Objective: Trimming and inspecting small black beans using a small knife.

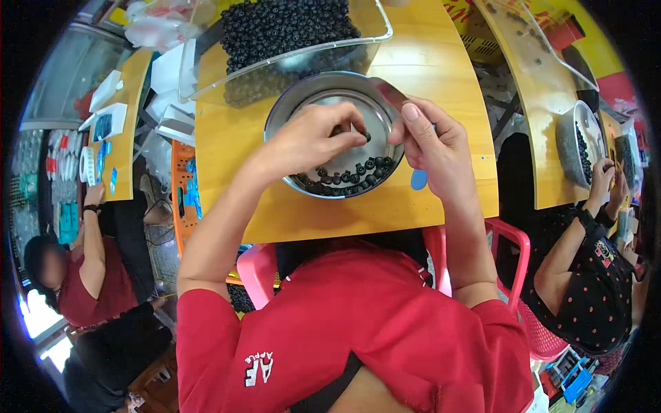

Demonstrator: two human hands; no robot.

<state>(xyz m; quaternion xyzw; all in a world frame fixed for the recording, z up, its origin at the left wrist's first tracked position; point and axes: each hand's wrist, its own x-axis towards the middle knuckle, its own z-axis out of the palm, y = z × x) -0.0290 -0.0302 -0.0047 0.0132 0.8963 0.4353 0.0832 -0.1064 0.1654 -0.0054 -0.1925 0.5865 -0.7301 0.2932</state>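
Left hand [315, 135]: curled over the bowl, and there it is, one small black piece [367, 137] pinched between thumb and fingertips, held out toward the other hand, probably to keep it in clear sight.

Right hand [442, 144]: closed around a knife [390, 93], thumb along the flat, blade pointing away and leftward! The blue handle [419, 179] pokes out below the palm; a grip for fine control, I'd judge.

Loose pieces [354, 177]: bunched on the wearer's side of the left hand, against the bowl's near wall, leaving bare metal under the fingertips.

Bowl [323, 81]: right beneath the left hand, likely so anything dropped lands inside.

Tub [330, 48]: beyond both hands, heaped with black stock [289, 31], parked close behind the bowl, presumably for easy reach.

Near edge: the worktop [441, 76] ends on the wearer's side of both hands, a strip of wood before the bowl.

Right edge: tight beside the right hand; more open wood lies ahead of it.

Far side: the tub hems in the left hand's forward room; whether it touches the bowl, can't tell.

Next worktop [523, 103]: across a gap, well right of the right hand.
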